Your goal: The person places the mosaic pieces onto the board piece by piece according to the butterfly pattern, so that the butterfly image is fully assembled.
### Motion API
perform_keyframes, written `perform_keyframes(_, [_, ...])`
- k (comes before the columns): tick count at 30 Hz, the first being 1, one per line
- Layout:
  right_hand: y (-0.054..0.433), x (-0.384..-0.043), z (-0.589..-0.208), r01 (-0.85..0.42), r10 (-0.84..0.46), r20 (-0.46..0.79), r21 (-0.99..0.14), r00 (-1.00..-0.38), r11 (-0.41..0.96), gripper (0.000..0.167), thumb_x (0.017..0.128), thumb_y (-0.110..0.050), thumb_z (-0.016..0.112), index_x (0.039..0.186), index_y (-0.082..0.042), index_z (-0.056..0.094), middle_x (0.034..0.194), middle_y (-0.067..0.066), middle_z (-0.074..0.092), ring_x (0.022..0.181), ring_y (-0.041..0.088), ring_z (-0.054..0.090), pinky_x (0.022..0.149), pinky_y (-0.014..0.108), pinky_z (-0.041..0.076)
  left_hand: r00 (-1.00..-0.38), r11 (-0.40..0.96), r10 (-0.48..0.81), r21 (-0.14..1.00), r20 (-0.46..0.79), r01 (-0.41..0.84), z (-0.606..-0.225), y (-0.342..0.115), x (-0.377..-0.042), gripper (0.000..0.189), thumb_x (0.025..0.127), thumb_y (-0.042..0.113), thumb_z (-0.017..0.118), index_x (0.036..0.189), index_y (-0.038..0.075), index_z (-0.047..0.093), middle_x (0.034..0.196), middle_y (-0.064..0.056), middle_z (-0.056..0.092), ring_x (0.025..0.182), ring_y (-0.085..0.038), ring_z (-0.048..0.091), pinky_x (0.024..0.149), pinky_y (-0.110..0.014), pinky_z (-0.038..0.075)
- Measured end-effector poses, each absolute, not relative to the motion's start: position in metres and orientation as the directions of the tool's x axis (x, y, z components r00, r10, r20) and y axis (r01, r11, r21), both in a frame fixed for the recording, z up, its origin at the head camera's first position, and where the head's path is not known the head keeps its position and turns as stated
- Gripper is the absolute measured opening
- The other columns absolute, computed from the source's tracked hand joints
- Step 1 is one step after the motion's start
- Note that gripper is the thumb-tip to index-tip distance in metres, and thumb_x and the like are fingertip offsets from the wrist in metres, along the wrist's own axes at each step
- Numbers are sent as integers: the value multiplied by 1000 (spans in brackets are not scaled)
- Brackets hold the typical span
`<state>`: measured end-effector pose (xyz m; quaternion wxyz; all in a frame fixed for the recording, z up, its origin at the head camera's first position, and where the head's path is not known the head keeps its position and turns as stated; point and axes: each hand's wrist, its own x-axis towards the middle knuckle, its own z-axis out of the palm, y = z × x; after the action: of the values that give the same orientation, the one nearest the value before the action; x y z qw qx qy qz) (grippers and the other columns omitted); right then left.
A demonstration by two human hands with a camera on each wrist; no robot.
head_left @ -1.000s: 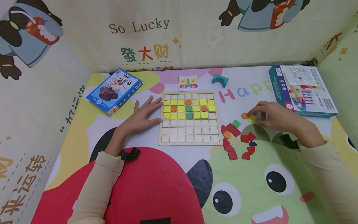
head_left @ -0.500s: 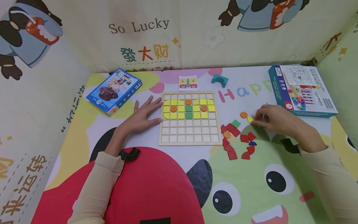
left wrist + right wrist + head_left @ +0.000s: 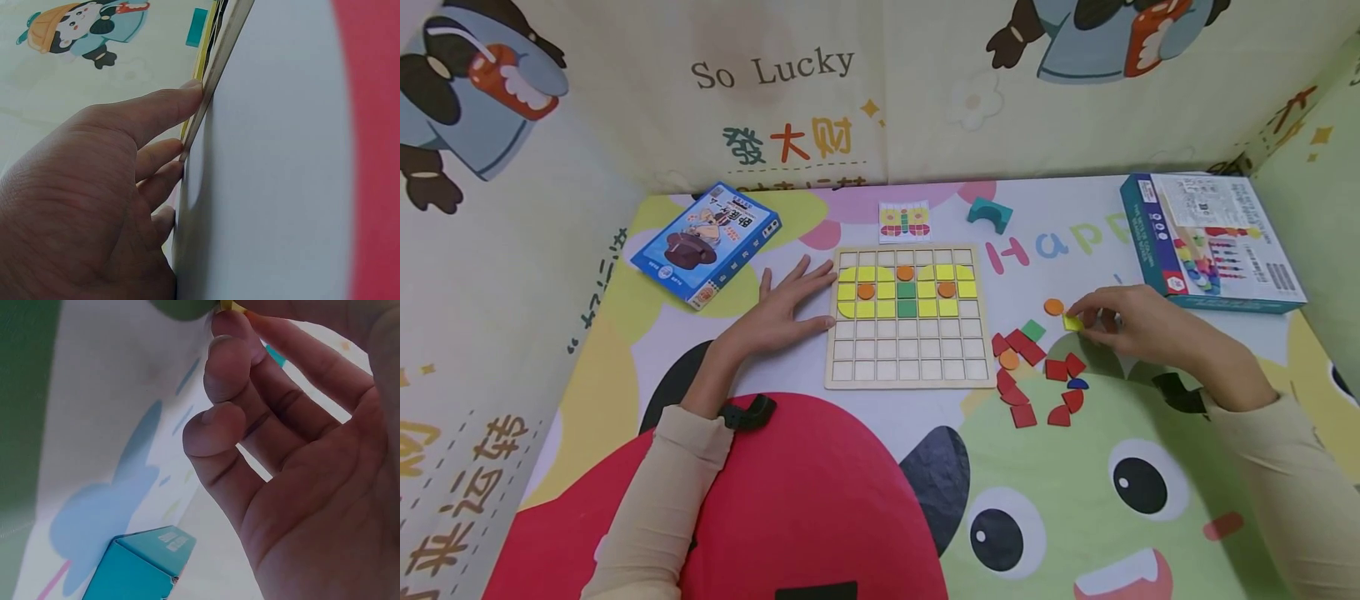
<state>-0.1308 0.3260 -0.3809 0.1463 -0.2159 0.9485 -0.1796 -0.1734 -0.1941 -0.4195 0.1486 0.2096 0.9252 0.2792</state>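
Note:
In the head view, a wooden grid board (image 3: pixel 914 372) lies mid-table. Yellow tiles, two green squares and three orange discs fill part of its upper rows; the lower cells are bare. Against its left edge rests my left hand (image 3: pixel 775 315), fingers spread and thumb touching the rim, as the left wrist view also shows. To the right of the board, my right hand (image 3: pixel 1138 321) pinches a small yellow tile (image 3: pixel 1072 322) between thumb and index finger, close to the tabletop. An orange disc (image 3: pixel 1053 307) lies just left of that tile. Most of the tile is hidden in the right wrist view.
Several red pieces (image 3: pixel 1026 348), a green square (image 3: pixel 1033 331), an orange disc (image 3: pixel 1009 360) and a blue half-round (image 3: pixel 1077 384) lie right of the board. A butterfly pattern card (image 3: pixel 905 222) and teal arch (image 3: pixel 990 215) sit behind. Boxes stand left (image 3: pixel 706 246) and right (image 3: pixel 1213 242).
My right hand has moved slightly right, off the orange disc. The yellow tile, flat on the table earlier, was tilted up and is now pinched. My left hand has stayed still.

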Motion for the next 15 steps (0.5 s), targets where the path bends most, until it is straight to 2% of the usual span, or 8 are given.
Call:
perform_keyframes(8, [325,-132,-378,-363,-481,-232,-411,-845,836,42,90,2,79,128,-15,77,100,-3,69,91,13,57,69,18,53,-868,760,470,574,-162,305,-420,-194,-174,83,96,51,72,167,31,34,179,8,22,170,-26,-4,126,-71,-21])
perform_keyframes(15, [322,-134,-379,-366,-490,-236,-420,-840,830,35,90,-10,84,124,-12,76,97,-5,71,88,12,59,71,18,54,-870,768,462,568,-171,296,-420,-194,-174,83,96,51,71,167,32,33,179,8,21,170,-25,-4,126,-70,-22])
